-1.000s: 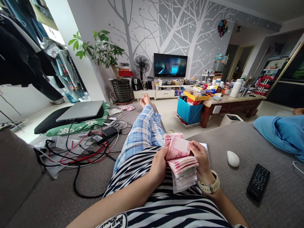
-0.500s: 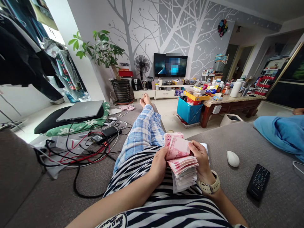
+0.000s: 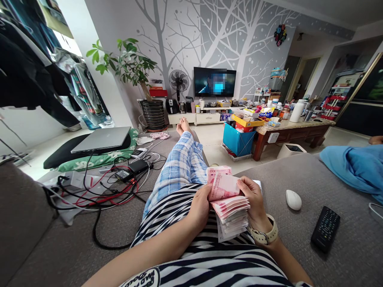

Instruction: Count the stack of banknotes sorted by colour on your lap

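Note:
A thick wad of red banknotes [image 3: 231,213] is held above the striped shirt, its lower part fanned out in folds towards me. My left hand [image 3: 200,205] grips the wad at its left side, the thumb on the notes. On the right, my right hand [image 3: 253,199] pinches the corner of a top note between thumb and finger, and a watch with a pale strap [image 3: 265,233] is on that wrist. Part of a white flat object [image 3: 258,183] shows behind the right hand; the rest is hidden.
A white mouse [image 3: 293,200] and a black remote [image 3: 325,229] lie on the grey sofa to the right, with blue cloth [image 3: 353,165] beyond. Tangled cables [image 3: 119,187] and a laptop [image 3: 101,139] are on the left. A cluttered table [image 3: 302,129] stands ahead.
The hands and notes are almost where they were; the top notes have shifted very slightly. The picture on the television has changed.

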Motion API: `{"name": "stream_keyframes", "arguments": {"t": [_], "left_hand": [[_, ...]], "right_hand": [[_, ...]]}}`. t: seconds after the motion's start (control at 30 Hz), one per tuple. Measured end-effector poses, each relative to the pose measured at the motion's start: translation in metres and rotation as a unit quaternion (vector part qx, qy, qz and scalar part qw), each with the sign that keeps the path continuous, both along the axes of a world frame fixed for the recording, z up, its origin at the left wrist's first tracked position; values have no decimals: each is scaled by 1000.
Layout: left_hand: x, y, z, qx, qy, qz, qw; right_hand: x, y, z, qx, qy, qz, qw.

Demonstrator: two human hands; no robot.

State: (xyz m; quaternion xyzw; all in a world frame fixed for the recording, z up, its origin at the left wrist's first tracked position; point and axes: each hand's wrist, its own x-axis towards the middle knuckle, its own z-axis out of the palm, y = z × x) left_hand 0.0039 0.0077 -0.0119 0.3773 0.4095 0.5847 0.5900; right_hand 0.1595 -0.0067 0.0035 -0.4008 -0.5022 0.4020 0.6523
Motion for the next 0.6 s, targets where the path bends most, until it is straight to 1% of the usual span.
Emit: {"name": "stream_keyframes", "arguments": {"t": [0.1, 0.33, 0.4, 0.5, 0.6], "left_hand": [[-1, 1, 0, 8, -2, -4, 1000], [-1, 1, 4, 17, 8, -4, 1000], [0, 0, 4, 15, -3, -9, 1000], [1, 0, 4, 3, -33, -25, 999], [3, -2, 6, 0, -53, -42, 998]], "right_hand": [[0, 0, 0, 4, 5, -1, 1000], [1, -3, 1, 24, 3, 2, 1000], [1, -3, 1, 28, 6, 3, 1000], [0, -3, -1, 36, 18, 23, 999], [1, -1, -2, 39, 18, 30, 999]]}}
